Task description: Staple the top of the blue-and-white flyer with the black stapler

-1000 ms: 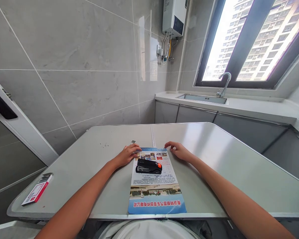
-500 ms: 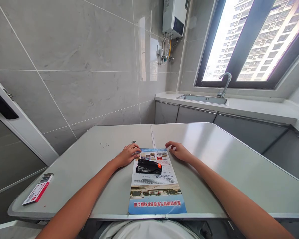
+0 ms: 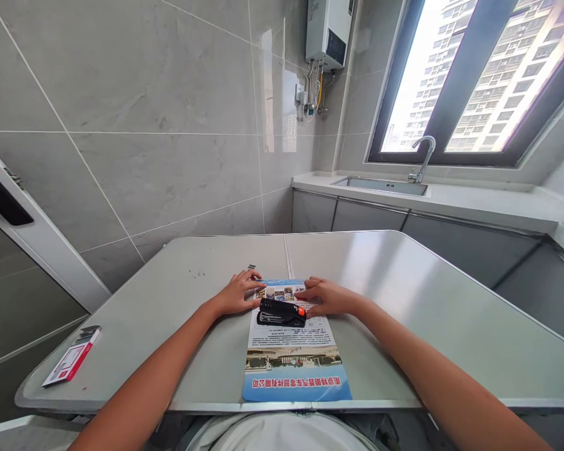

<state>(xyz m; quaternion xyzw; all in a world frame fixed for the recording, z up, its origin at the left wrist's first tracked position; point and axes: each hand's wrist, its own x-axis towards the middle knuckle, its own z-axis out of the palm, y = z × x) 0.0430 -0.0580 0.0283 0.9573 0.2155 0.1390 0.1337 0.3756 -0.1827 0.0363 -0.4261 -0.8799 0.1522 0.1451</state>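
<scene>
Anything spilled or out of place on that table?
Yes: tiny dark bits lie scattered on the table, beyond and left of the left hand. They look odd because they're strewn loose; too small to identify. No damage stands out.

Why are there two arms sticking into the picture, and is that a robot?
No robot here! Those arms belong to a person, and you see almost what they see: the camera is worn on their head, looking forward and down. On the pale table lies a blue-and-white printed sheet, with a black stapler on top. The left hand is by the stapler's left end, and the right hand is by the end with the orange part. Neither hand has lifted it; whether fingers touch it is hard to tell. A red-and-white package lies far to the left.
</scene>
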